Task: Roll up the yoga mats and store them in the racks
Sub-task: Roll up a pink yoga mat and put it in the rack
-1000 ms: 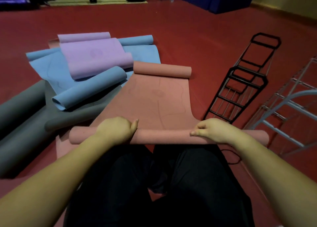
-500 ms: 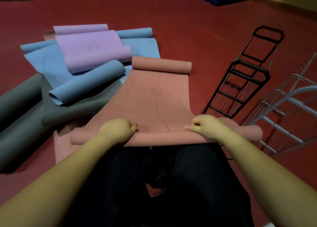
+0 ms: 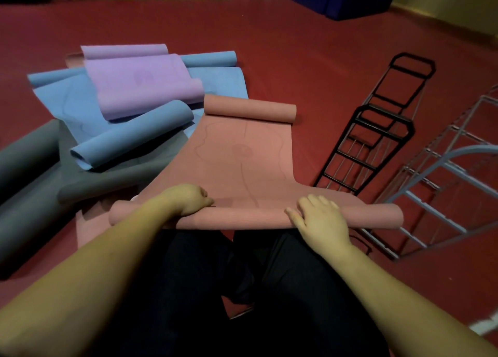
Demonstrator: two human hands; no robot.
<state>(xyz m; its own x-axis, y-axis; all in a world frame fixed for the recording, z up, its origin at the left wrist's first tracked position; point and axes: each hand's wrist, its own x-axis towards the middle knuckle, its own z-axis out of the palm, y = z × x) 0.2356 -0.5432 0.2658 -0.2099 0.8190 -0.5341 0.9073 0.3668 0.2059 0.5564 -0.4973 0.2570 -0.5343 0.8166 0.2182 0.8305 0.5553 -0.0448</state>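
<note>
Both hands, left [image 3: 188, 199] curled, right [image 3: 320, 219] flat, rest on the pink mat's [image 3: 242, 152] near roll.

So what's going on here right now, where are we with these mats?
A person is rolling up the salmon mat from its near end. The left hand grips the roll while the right hand rests on it with fingers spread. The far end curls up by itself. Purple mat, blue mats and grey mats lie loosely piled to the left. The black rack and the pale rack lie on the floor to the right, holding no mats.
</note>
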